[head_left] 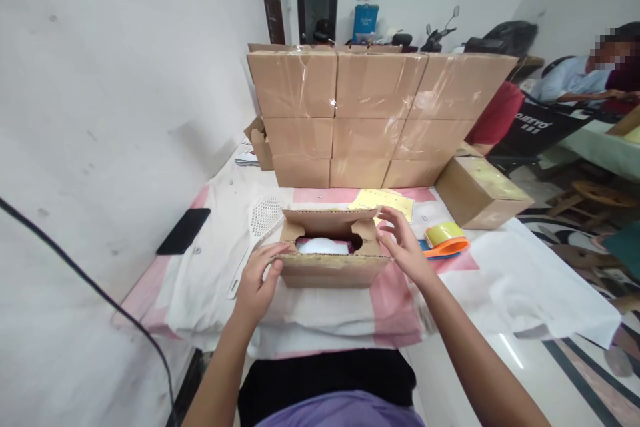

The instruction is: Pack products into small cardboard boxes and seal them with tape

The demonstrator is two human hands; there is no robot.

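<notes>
A small cardboard box (333, 273) sits on the cloth in front of me, its top flaps raised. Inside it I see a rounded white object (324, 246) with a dark purplish edge; its kind is not clear, and the lower part is hidden. My left hand (259, 280) grips the box at its left end, fingers on the side flap and thumb near the front edge. At the other end, my right hand (404, 245) holds the right side, with fingertips by the back flap's corner and thumb low on the side flap.
A white slotted spoon (264, 217) and a black phone (183, 231) lie to the left. Tape (445, 233) with an orange-handled item (447, 247) lies right, near another box (484, 192). Stacked cartons (367, 140) wall off the back. A person (575, 80) sits far right.
</notes>
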